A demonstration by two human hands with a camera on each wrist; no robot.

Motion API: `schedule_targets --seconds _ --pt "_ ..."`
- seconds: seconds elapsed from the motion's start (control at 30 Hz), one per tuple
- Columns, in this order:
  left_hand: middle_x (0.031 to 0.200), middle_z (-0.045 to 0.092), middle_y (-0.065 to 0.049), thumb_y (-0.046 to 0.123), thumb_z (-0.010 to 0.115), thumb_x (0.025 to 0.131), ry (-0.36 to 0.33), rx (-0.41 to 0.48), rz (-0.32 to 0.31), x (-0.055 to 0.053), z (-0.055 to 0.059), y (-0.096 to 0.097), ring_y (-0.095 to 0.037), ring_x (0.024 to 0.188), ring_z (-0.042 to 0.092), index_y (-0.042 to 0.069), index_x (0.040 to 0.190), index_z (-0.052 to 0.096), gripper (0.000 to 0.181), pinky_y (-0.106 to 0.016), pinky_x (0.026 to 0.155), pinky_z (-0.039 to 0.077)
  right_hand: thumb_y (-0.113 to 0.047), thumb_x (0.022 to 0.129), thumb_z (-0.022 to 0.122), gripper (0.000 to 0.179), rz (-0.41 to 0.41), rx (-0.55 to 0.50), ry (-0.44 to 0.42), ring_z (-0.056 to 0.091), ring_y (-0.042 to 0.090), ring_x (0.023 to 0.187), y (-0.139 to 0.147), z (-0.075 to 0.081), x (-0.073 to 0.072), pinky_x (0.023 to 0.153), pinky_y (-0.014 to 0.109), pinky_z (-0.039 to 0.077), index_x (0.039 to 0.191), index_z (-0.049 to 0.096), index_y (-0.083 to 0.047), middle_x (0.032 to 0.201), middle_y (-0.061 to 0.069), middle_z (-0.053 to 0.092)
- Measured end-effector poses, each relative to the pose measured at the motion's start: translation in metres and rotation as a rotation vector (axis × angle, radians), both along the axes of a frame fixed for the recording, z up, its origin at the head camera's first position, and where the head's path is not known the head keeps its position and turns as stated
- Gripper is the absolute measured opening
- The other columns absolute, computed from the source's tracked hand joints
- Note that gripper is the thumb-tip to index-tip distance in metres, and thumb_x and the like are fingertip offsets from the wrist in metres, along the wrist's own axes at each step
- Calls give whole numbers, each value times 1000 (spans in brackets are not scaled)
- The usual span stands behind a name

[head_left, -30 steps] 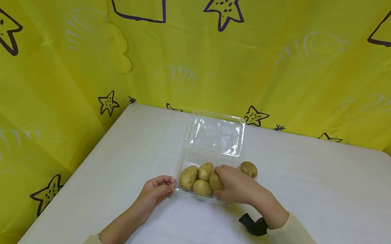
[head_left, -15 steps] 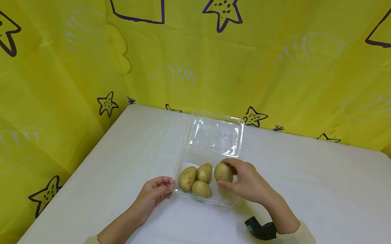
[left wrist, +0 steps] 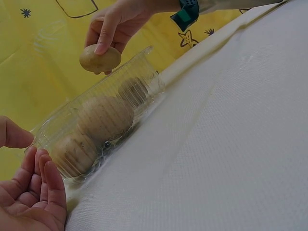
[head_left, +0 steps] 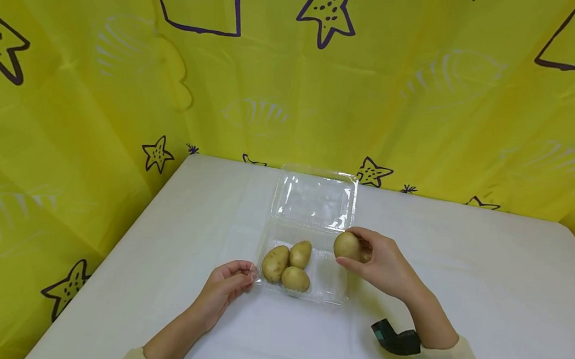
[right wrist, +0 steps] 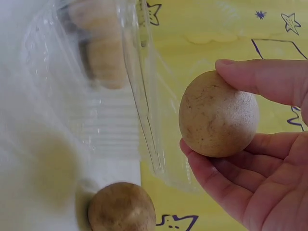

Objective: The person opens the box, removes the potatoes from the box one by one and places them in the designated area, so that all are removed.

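Toward the left edge of the table (head_left: 206,207), the near-left corner of a clear container (head_left: 328,275) is pinched between thumb and fingers of the left hand (head_left: 225,285). That grip is best held light but firm, so that the thin plastic is neither dragged nor crushed. The container lies open, its lid (head_left: 316,198) folded back toward the table's back edge. Inside, three potatoes (head_left: 276,264) are gathered at the left, and the right part should be left undisturbed by knuckles or wrist.

By the container's right edge, a raised potato (head_left: 346,247) is held between thumb and fingertips of the right hand (head_left: 385,267), off the base and above the rim. Since the skin looks smooth and rounded, the pinch should be set around the widest part, and the wall should be cleared. Beyond that wall, a loose potato (right wrist: 122,209) sits on the table, mostly hidden in the head view; it should not be knocked toward the table's right edge.
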State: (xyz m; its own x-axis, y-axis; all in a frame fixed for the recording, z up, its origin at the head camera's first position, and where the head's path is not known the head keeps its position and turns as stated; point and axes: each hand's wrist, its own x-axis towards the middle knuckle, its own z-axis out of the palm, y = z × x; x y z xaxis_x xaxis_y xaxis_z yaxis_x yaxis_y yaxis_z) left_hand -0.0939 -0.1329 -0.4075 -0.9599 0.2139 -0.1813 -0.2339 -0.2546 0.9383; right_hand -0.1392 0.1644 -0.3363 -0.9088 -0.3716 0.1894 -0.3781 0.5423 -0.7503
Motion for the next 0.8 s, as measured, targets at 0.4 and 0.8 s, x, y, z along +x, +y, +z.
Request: schedule_targets --seconds 0.4,0.8 --pt "88 55 -4 0 53 84 -3 1 1 0 1 1 -12 81 54 -7 99 51 16 -22 74 46 -18 77 74 47 -88 6 -26 62 25 89 21 3 1 73 33 51 113 56 5 100 13 62" --pt "88 55 -4 0 52 84 -7 1 -5 0 2 1 -12 81 53 -7 99 51 16 -22 75 46 -24 79 71 45 -225 79 -63 62 28 88 40 2 -3 67 28 50 113 57 3 100 15 62"
